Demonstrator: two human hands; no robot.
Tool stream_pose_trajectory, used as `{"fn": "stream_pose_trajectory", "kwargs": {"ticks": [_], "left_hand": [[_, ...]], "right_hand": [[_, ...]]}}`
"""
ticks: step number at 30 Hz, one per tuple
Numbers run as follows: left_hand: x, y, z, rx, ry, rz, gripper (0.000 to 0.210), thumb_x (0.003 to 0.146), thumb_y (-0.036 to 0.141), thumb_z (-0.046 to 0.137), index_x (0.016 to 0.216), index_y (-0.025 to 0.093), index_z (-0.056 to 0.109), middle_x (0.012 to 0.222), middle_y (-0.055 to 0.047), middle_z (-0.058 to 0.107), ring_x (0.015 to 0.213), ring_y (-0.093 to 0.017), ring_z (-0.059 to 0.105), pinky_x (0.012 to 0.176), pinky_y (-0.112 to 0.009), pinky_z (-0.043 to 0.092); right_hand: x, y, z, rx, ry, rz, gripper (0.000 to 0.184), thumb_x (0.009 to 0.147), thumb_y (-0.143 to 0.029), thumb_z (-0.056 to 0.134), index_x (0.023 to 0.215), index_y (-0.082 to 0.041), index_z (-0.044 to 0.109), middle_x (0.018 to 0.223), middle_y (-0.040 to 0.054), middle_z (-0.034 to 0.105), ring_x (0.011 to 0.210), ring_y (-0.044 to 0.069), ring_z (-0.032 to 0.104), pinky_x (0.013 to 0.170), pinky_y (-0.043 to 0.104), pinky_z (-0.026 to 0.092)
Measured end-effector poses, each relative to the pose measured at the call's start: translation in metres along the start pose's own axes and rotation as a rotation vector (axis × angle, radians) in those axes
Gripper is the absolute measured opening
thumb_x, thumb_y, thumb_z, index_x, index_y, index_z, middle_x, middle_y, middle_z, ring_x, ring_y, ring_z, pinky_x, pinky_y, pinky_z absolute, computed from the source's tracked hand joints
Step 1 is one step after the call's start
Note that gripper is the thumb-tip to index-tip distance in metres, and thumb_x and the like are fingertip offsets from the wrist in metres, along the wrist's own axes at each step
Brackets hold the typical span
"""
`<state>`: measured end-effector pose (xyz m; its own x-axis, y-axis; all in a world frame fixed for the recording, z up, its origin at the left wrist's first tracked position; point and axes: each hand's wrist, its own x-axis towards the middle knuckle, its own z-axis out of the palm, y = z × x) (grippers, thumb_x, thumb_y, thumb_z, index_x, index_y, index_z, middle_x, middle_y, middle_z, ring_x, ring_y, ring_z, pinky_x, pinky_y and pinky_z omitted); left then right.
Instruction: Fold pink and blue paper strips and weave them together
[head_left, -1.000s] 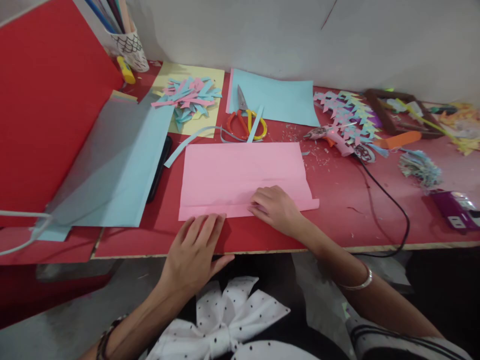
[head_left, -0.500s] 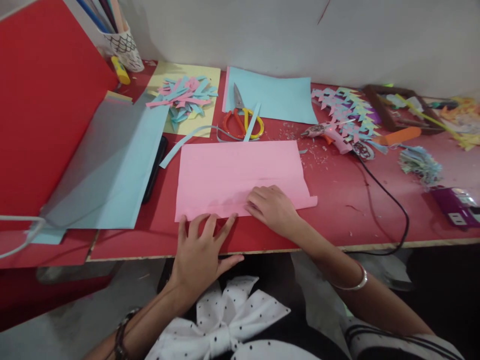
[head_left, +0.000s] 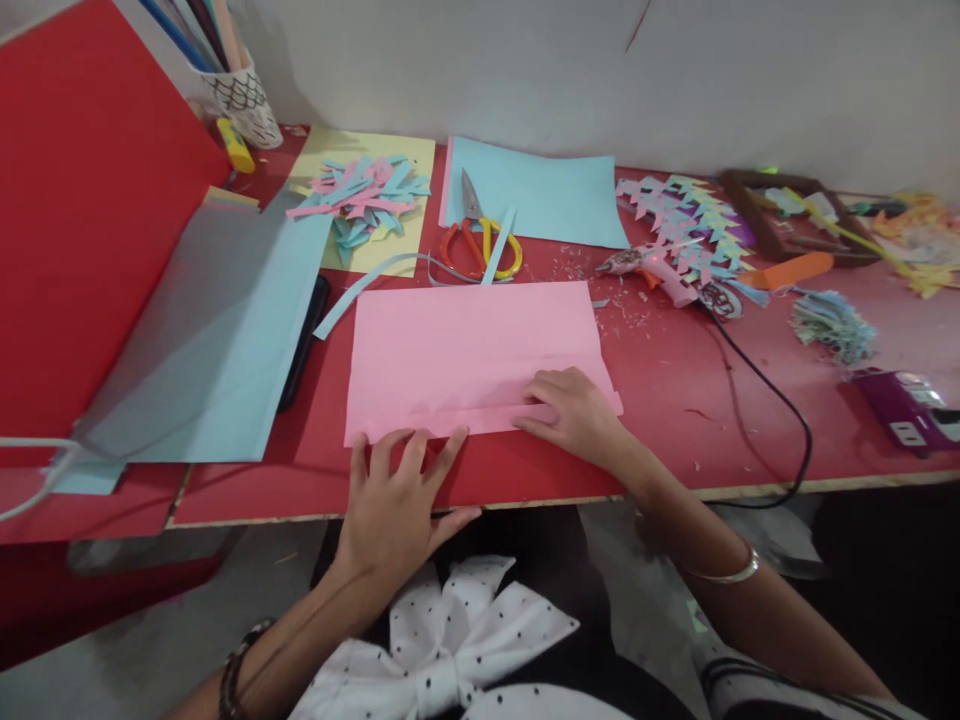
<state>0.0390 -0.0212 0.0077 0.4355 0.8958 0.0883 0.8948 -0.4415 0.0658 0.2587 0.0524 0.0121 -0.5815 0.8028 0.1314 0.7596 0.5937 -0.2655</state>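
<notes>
A sheet of pink paper [head_left: 465,340] lies in front of me with a narrow strip folded up along its near edge. My left hand [head_left: 394,490] rests with its fingers spread, fingertips touching the near left edge of the sheet. At the right part of the folded strip, my right hand [head_left: 577,415] has its fingers curled over the paper and its thumb by the near edge. Just beyond the sheet are scissors [head_left: 480,235] with red and yellow handles and a thin blue paper strip [head_left: 360,290].
Behind lie a blue sheet [head_left: 555,195] and cut paper pieces [head_left: 367,195] on yellow paper. To the right are a pink glue gun [head_left: 660,275] with a black cord, a wooden frame [head_left: 780,195] and a purple punch [head_left: 900,410]. Large blue paper [head_left: 217,340] covers the left side.
My right hand has slid to the right along the near fold, and the strip there now lies flatter. My left hand has stayed at the near left edge.
</notes>
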Motion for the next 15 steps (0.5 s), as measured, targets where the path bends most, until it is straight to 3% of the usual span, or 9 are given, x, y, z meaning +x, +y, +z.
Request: {"fn": "stream_pose_trajectory", "kwargs": {"ticks": [9,15], "left_hand": [[0.0,0.0,-0.003,0.068,-0.008,0.002,0.061,0.073,0.054,0.049,0.127,0.025,0.042,0.102,-0.012,0.054,0.097,-0.03,0.045,0.091,-0.054,0.03],[0.002,0.0,-0.004,0.052,-0.002,0.012,0.06,0.074,0.053,0.049,0.126,0.024,0.043,0.101,-0.013,0.054,0.096,-0.03,0.044,0.088,-0.053,0.031]], "right_hand": [[-0.018,0.021,-0.009,0.007,0.017,0.09,0.037,0.088,-0.036,0.032,0.062,-0.016,0.049,0.059,0.0015,0.051,0.056,0.012,0.045,0.059,0.024,0.029],[-0.029,0.028,-0.012,0.079,0.09,0.115,0.035,0.084,-0.043,0.039,0.064,-0.016,0.05,0.063,0.0025,0.052,0.059,0.013,0.046,0.059,0.025,0.031]]}}
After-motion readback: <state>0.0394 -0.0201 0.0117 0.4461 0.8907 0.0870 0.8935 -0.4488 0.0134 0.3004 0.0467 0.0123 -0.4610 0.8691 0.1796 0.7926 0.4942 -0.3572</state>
